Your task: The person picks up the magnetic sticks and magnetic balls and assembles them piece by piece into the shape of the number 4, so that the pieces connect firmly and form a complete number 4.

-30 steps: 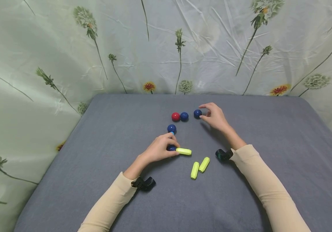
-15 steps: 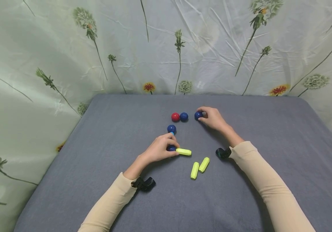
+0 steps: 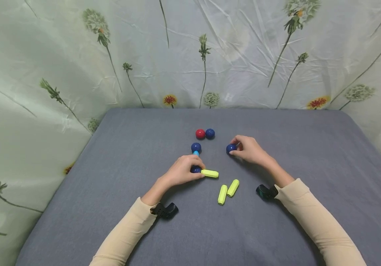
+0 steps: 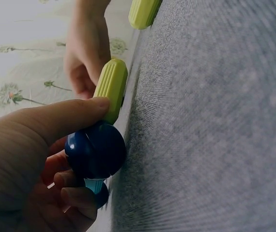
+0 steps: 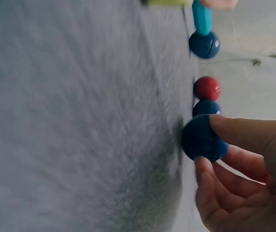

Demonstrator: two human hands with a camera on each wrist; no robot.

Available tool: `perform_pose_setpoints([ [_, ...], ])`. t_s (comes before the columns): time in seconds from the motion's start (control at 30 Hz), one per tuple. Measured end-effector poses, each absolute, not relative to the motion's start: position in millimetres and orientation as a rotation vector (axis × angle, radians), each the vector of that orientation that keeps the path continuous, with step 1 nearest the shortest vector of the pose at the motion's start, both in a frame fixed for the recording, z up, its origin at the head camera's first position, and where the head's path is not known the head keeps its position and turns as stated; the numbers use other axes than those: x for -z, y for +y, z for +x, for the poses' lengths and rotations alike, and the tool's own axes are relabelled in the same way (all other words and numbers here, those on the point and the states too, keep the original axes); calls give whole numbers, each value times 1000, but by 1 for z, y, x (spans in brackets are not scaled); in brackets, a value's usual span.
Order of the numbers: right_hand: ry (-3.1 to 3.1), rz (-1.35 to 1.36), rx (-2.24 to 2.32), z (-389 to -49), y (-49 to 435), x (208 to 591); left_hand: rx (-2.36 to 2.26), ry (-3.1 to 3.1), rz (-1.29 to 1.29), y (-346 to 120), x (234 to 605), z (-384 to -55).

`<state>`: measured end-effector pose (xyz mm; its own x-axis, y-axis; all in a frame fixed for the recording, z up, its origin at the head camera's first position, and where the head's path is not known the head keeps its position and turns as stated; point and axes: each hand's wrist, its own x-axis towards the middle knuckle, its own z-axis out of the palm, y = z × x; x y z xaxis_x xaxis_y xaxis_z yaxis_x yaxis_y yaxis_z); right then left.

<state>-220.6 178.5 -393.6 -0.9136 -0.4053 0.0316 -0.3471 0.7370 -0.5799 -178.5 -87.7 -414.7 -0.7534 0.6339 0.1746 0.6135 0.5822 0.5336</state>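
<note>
My left hand (image 3: 183, 170) holds a dark blue ball (image 4: 97, 150), its thumb pressing the base of a ribbed yellow rod (image 4: 111, 89) that adjoins the ball. On the ball's far side a light blue rod (image 3: 196, 153) runs to a second blue ball (image 3: 196, 147). To the right, my right hand (image 3: 251, 149) pinches a loose blue ball (image 5: 198, 137) between thumb and fingers, at or just above the grey cloth. In the left wrist view the fingers partly hide the light blue rod.
A red ball (image 3: 200, 133) and another blue ball (image 3: 210, 133) sit side by side farther back. Two yellow rods (image 3: 222, 194) lie in front, between the forearms. Grey cloth (image 3: 137, 140) covers the table, and a flowered curtain (image 3: 250, 48) hangs behind it.
My right hand has closed its fingers round the loose blue ball and brought it nearer, away from the back pair. The left hand stays in place with its joined pieces.
</note>
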Motion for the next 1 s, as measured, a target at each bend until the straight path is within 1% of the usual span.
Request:
perform_pose_setpoints([
  [0.23,2794,-802,881,-196,178,395,-927,2756,1114,-89,414,-177],
  [0.57,2660,-824,924,-173,170,395,-940,2745,1061,-88,413,-179],
  [1.0,2567,-773,996,-166,163,397,-949,2766,1041,-88,416,-180],
])
